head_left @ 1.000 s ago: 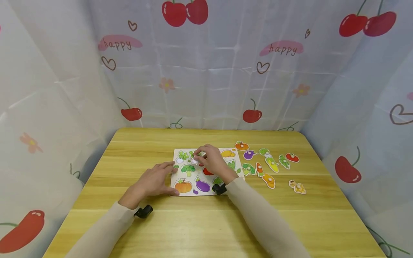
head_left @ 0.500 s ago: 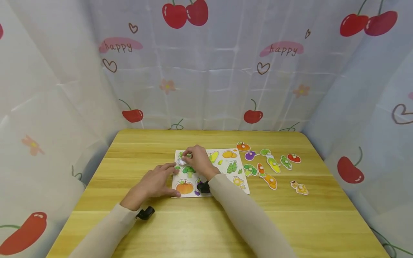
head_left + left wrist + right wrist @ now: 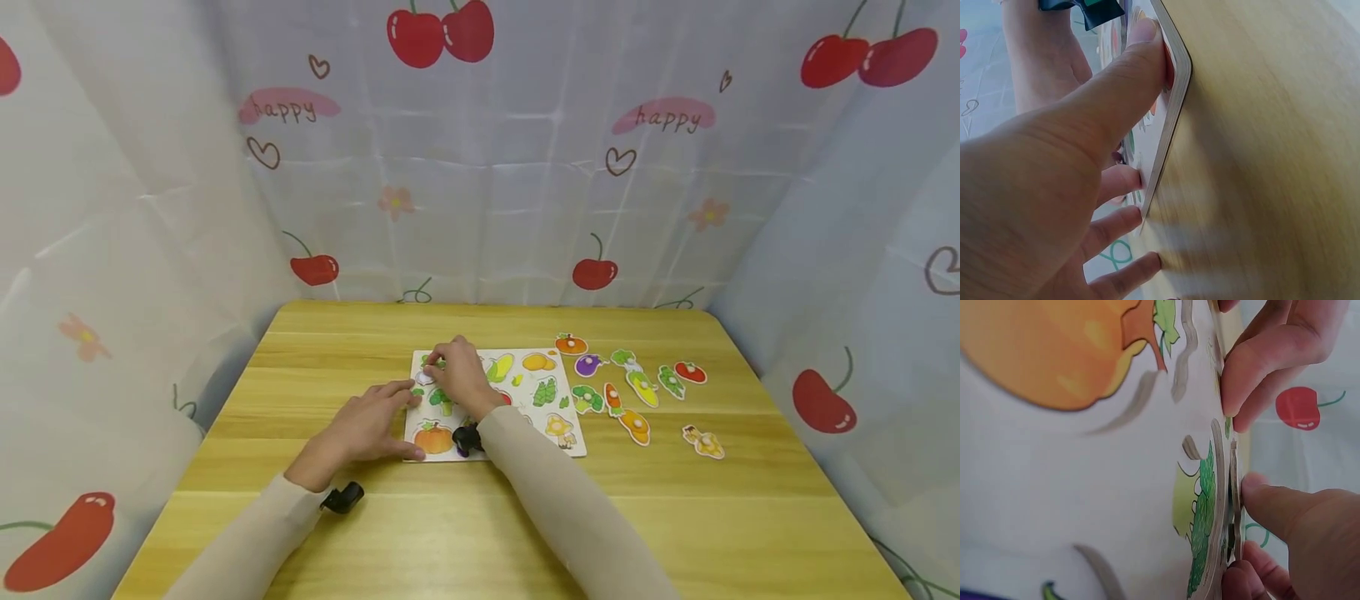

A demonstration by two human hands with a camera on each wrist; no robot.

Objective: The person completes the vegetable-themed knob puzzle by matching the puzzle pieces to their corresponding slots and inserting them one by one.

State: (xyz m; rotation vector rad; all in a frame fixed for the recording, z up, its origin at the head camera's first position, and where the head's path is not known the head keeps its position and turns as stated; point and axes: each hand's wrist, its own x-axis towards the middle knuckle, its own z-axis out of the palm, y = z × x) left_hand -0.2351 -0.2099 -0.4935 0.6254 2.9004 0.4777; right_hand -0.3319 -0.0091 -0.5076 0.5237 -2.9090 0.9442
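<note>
The left hand [image 3: 362, 425] is spreading its fingers along the left edge of the board [image 3: 525, 382], its thumb resting on the near left corner beside the printed pumpkin [image 3: 432, 438]. The right hand [image 3: 461, 375] is pinching a white vegetable piece [image 3: 423, 378] between thumb and fingers, and it is holding it at the far left corner of the board. The right wrist view is showing this piece edge-on (whether it is sitting fully down in its hollow, I cannot tell). A black wrist camera [image 3: 343, 498] is sitting at the left cuff, and another black camera [image 3: 467, 439] is hanging by the right cuff, over the near part of the board.

The board is lying flat on the worktop [image 3: 750, 517], showing printed vegetables such as corn [image 3: 499, 367] and mushrooms [image 3: 560, 428].

To its right, loose knobbed pieces are lying scattered: a pumpkin piece [image 3: 572, 344] and an eggplant piece [image 3: 589, 365] near the far corner, then a broccoli piece [image 3: 588, 398], a carrot piece [image 3: 613, 399] and a corn piece [image 3: 642, 388]. A tomato piece [image 3: 690, 372] is lying farther right, and a mushroom piece [image 3: 703, 442] is resting well apart from the board.

Beyond the worktop, a pale curtain [image 3: 480, 183] is hanging, printed with cherries and hearts.
</note>
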